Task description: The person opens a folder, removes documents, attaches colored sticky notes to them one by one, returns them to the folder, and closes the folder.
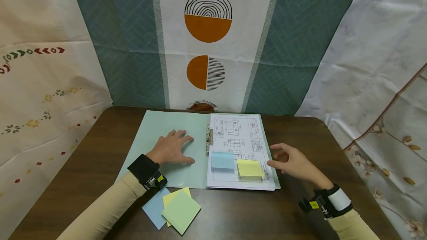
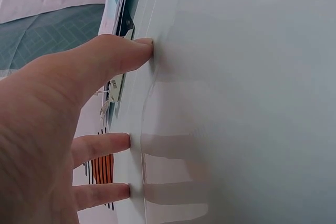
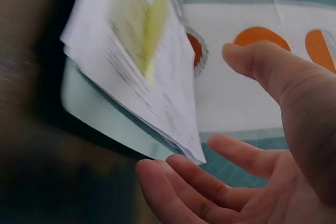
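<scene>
A pale green folder (image 1: 197, 136) lies spread wide on the table, a metal clip (image 1: 209, 140) along its spine. Printed drawing sheets (image 1: 247, 136) are stacked on its right half. Stuck on the top sheet are a blue sticky note (image 1: 222, 161) and a yellow sticky note (image 1: 250, 168). My left hand (image 1: 171, 148) rests with spread fingers on the left cover, its fingertips (image 2: 123, 141) at the smooth surface. Beside the folder's right edge is my right hand (image 1: 290, 161), thumb apart from loosely bent fingers. In the right wrist view, its fingertips (image 3: 152, 169) are right at the folder's edge, nothing between them and the thumb.
On the table (image 1: 240, 214) near the front lie loose sticky-note pads: a blue one (image 1: 155, 208), a yellow one (image 1: 185, 191) partly covered, and a green one (image 1: 181, 212) on top. Hanging patterned cloths (image 1: 133, 47) surround the table at the back and sides.
</scene>
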